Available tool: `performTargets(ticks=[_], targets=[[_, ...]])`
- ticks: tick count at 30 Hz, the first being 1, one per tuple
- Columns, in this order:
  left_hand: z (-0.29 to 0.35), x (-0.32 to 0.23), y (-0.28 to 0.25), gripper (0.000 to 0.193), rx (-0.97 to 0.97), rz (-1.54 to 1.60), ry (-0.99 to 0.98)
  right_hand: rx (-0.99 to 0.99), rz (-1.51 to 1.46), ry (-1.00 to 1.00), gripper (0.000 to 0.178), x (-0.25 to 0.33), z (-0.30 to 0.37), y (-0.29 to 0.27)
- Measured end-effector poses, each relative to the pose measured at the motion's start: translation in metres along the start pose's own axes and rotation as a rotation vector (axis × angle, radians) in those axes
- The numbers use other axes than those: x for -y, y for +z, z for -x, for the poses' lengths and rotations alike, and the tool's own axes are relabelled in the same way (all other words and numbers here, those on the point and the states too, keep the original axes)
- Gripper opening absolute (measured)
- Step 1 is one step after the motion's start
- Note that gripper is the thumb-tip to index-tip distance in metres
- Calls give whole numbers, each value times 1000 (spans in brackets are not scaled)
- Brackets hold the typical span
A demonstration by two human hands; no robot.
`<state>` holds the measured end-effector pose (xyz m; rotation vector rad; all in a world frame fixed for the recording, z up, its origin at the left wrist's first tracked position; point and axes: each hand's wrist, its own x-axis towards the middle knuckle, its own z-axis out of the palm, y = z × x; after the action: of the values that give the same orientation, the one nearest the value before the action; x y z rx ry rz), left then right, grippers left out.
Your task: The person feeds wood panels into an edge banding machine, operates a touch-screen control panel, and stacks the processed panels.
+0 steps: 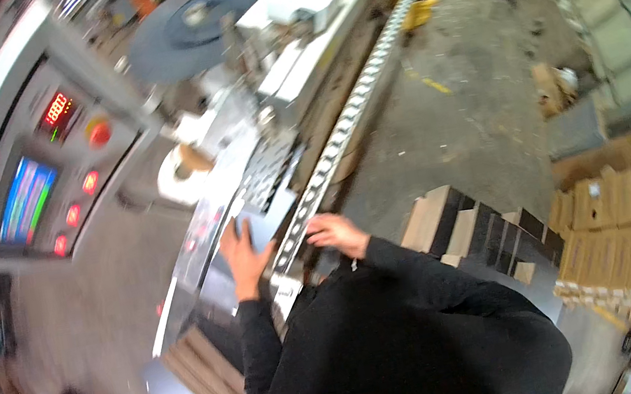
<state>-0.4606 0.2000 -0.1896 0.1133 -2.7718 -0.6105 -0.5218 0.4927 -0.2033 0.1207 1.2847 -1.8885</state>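
My left hand point(244, 257) is spread, its fingers and thumb apart, over a pale blue-grey flat piece point(273, 216) on the machine bed. The fingers seem to rest on that piece, though blur hides the exact contact. Across a long rail with a row of light rollers or links point(343, 130), my right hand point(340, 234) is at the rail's right side. Its fingers are loosely bent and slightly apart, with nothing visible in them. A perforated dark metal plate point(270, 173) lies just beyond the left hand.
A control panel point(50, 179) with a lit screen and red buttons stands at left. Behind are a large dark disc point(200, 28) and a white roll point(177, 178). Stacked dark-faced boards point(476, 233) and cardboard bundles point(609, 231) are at right; brown boards point(205, 374) sit at lower left.
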Motion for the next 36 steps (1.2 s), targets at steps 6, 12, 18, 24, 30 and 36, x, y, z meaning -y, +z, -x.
performTargets(ticks=[6, 12, 18, 24, 30, 36], targets=[[-26, -12, 20, 66, -30, -157, -45, -68, -126, 129, 71, 28, -75, 31], [-13, -21, 16, 75, -68, -229, -239, -103, -227, 132, 91, 30, -99, 66], [42, 6, -12, 78, 46, -268, -219, -121, -277, 119, 88, 33, -97, 86], [61, 13, -26, 74, 153, -290, -249, -241, -376, 211, 89, 42, -102, 96], [45, 3, -19, 76, 175, -272, -258, -307, -468, 95, 91, 39, -103, 106], [25, -10, -8, 86, 202, -249, -288, -343, -571, 69, 96, 52, -113, 92]])
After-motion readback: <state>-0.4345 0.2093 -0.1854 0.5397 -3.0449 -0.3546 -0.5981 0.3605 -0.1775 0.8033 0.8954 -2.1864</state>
